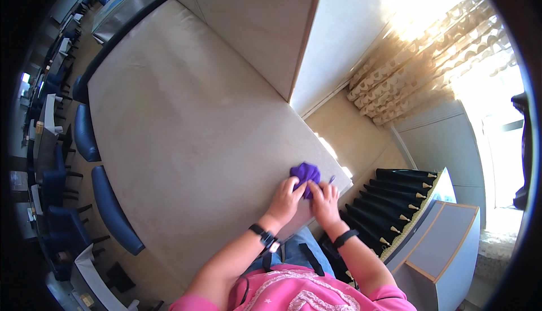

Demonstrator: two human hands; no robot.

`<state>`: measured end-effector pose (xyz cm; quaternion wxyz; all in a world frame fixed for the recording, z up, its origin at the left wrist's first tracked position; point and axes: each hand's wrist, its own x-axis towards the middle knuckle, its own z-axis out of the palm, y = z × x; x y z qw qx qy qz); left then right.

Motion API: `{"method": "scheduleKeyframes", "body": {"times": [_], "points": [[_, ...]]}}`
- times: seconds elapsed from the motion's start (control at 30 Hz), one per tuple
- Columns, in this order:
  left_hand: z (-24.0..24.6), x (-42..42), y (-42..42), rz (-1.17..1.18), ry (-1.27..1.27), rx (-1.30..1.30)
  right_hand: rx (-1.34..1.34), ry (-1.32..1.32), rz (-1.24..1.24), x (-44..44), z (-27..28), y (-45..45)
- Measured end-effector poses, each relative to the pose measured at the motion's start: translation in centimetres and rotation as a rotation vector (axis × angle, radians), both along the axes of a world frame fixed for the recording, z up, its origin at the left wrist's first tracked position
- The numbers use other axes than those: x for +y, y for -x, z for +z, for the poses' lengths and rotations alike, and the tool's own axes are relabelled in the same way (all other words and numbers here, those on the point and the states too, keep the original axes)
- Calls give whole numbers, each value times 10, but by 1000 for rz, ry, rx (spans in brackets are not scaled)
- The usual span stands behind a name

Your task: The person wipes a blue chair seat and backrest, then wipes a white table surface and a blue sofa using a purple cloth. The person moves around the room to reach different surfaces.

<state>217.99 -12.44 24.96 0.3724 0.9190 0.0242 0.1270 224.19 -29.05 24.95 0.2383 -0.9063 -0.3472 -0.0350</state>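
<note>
A crumpled piece of purple cloth (306, 174) is held between my two hands above the near right corner of a large beige table (190, 141). My left hand (286, 199) pinches its lower left side with thumb and fingers. On the other side, my right hand (324, 199) grips the lower right edge, its thumb close to the left one. A small purple end (332, 179) shows beyond the right fingers; whether it belongs to the cloth I cannot tell. Black bands circle both wrists.
Blue chairs (116, 209) line the table's left side. A light partition panel (254, 27) rises along the far right edge. To the right stand a dark pleated skirt with tassels (381, 196) and a grey cabinet (440, 239). Patterned curtains (406, 74) hang by the bright window.
</note>
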Motion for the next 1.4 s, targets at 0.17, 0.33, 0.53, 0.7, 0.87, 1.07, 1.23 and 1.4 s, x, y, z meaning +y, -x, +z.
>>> {"method": "scheduleKeyframes", "body": {"times": [0.17, 0.33, 0.53, 0.7, 0.87, 1.07, 1.23, 1.4], "points": [[5, 20, 58, 89, -81, 31, 50, 52, 158, 23, 1, 38], [-8, 23, 7, 290, -39, 18, 65, 52, 147, 54, -7, -19], [-17, 50, -100, 454, -126, -70, 0, -28, 96, 107, -11, -115], [-18, 53, -138, 545, -150, -79, 36, -24, 130, 118, -6, -154], [-6, 18, -105, 500, -138, 12, 105, 41, 271, 74, 5, -148], [6, -36, -54, 419, -19, 107, 87, 66, 441, 4, 9, -122], [2, -29, -54, 521, -8, 95, 80, 52, 478, 24, -3, -125], [-14, 14, -97, 735, -23, -64, 48, 40, 446, 95, -18, -152]]}}
